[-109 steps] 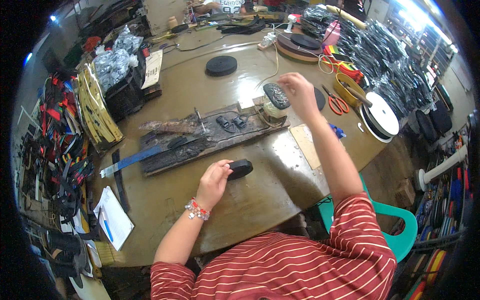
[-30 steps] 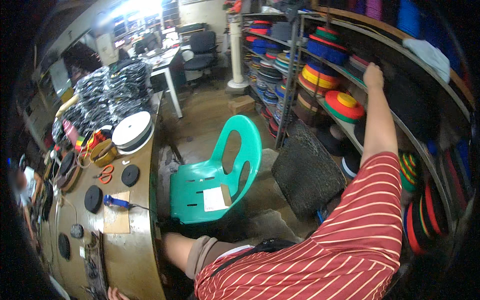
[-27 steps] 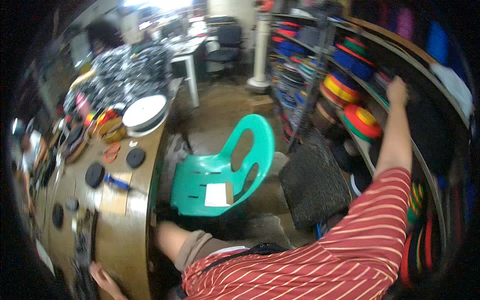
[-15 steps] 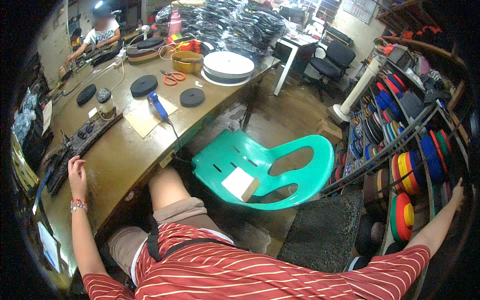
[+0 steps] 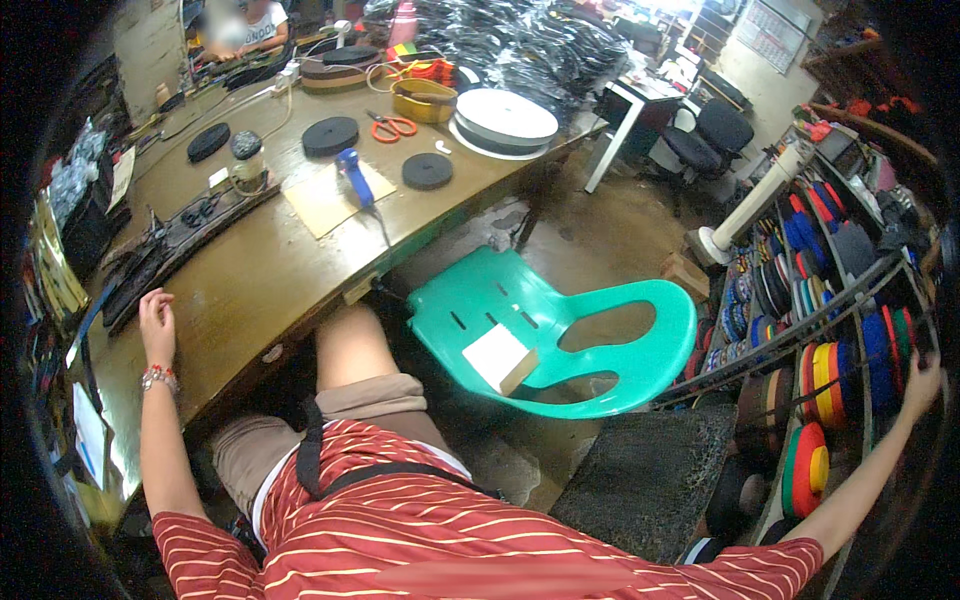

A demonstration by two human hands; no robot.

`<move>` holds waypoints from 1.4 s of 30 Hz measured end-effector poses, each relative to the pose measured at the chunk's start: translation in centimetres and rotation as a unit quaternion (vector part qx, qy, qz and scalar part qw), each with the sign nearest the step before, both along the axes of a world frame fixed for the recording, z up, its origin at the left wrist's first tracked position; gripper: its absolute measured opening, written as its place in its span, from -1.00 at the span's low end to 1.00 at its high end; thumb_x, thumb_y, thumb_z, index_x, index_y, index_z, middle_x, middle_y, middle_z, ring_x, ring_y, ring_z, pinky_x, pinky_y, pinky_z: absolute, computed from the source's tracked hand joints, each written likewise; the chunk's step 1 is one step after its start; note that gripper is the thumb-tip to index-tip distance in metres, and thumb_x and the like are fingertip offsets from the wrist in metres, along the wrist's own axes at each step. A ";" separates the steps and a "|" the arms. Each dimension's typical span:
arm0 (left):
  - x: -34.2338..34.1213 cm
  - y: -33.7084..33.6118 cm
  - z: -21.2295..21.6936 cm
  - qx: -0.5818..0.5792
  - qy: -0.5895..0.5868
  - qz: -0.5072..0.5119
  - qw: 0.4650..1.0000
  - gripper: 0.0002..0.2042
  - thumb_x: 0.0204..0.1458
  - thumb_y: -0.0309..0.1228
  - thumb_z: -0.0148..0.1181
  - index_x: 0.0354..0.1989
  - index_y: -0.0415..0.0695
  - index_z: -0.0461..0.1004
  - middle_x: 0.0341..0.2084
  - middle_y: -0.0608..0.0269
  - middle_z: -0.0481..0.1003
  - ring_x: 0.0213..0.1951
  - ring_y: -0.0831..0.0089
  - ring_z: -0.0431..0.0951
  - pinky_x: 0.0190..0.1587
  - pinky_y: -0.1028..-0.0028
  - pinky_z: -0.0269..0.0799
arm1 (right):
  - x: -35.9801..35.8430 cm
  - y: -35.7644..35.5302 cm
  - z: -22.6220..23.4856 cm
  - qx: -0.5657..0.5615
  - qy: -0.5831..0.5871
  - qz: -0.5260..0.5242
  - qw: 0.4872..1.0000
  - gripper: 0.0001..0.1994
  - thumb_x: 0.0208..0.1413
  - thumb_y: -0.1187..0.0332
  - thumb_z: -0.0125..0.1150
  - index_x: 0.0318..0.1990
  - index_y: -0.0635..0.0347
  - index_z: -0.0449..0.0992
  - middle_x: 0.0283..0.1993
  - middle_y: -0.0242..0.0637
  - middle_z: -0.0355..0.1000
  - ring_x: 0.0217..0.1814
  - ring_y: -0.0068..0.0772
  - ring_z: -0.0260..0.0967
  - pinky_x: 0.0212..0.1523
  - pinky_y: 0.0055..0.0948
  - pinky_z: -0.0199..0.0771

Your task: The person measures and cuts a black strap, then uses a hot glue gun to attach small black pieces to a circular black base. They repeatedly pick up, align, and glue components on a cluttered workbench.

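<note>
My left hand (image 5: 157, 322) rests at the near left of the brown worktable (image 5: 330, 262), its fingers loosely bent and holding nothing. Just beyond it lies a long dark board (image 5: 190, 228) with small fittings on it. At the far right my right hand (image 5: 922, 384) reaches up to a rack (image 5: 790, 352) of webbing rolls, fingers extended and apart. It is beside a blue roll (image 5: 877, 345) with red and green ones; whether the fingertips touch a roll I cannot tell. Below is a green, red and yellow stack of rolls (image 5: 806, 470).
A green plastic chair (image 5: 610, 385) stands between table and rack, with a white-topped box (image 5: 498, 357) on its seat. The table bears a blue-handled tool (image 5: 355, 180), orange scissors (image 5: 392, 127), black rolls (image 5: 428, 170) and a large white roll (image 5: 505, 115). Another person (image 5: 262, 25) sits beyond.
My view has shifted, so the table and chair sit further right. My right hand has moved from the rack's outer edge in to the blue, red and green rolls. My left hand stays on the table.
</note>
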State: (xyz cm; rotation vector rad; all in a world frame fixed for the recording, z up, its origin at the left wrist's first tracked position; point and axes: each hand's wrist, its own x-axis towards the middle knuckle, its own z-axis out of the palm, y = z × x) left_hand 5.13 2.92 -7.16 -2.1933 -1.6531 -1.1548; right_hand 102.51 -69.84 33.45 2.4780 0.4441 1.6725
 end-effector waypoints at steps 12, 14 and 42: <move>3.4 -3.0 5.1 -0.097 -0.096 -0.149 0.979 -0.90 0.05 -0.59 0.02 -0.31 -0.21 0.47 -0.07 0.17 0.36 -0.15 0.40 0.46 -0.27 0.53 0.46 | -45.0 58.5 -8.3 -0.218 0.103 0.703 0.668 -0.47 -0.19 0.30 0.32 0.05 0.16 0.43 0.00 -0.09 0.30 0.09 -0.07 0.27 0.11 -0.25 0.28; 2.2 -3.6 5.2 -0.133 -0.105 -0.154 0.973 -0.88 0.03 -0.59 0.04 -0.30 -0.20 0.49 -0.07 0.20 0.36 -0.20 0.46 0.46 -0.27 0.55 0.43 | -50.1 66.5 -11.3 -0.237 0.132 0.737 0.620 -0.51 -0.16 0.27 0.34 -0.01 0.19 0.45 -0.03 -0.07 0.32 0.05 -0.03 0.27 0.07 -0.20 0.30; -2.1 -3.7 5.0 -0.184 -0.258 -0.106 0.942 -0.88 -0.03 -0.60 0.11 -0.34 -0.17 0.54 -0.17 0.11 0.46 -0.13 0.27 0.51 -0.06 0.36 0.44 | -55.0 106.7 -27.3 -0.312 0.513 0.343 0.723 0.06 -0.59 -0.12 0.59 0.09 0.46 0.31 0.17 0.19 0.27 0.16 -0.05 0.33 0.13 -0.20 0.36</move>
